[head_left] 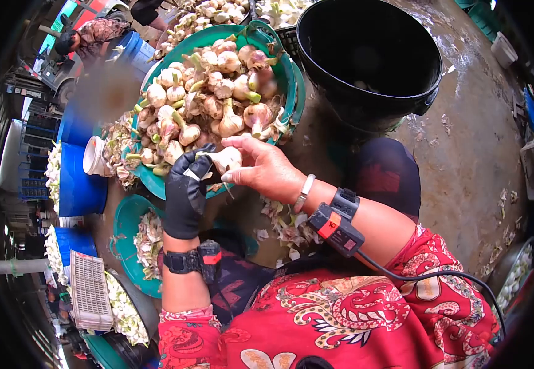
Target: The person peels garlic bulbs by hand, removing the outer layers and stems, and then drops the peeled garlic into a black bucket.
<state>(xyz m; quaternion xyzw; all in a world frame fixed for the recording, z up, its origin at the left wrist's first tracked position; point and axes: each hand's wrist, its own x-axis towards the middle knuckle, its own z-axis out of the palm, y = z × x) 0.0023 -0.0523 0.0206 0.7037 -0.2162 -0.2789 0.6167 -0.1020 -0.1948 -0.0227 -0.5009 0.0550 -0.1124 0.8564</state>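
Note:
A pale garlic bulb is held between my two hands, just over the near rim of a green basin heaped with garlic bulbs. My left hand, in a black glove, is closed on the bulb's stem side. Small whitish pieces show at its fingers; what they are I cannot make out. The bare fingers of my right hand pinch the bulb from the other side. Both wrists carry strapped black devices.
A large black bucket stands at the upper right. Left of my knees is a green tub with garlic skins. Blue containers and a plastic crate line the left. Skins litter the wet floor. A person bends at the upper left.

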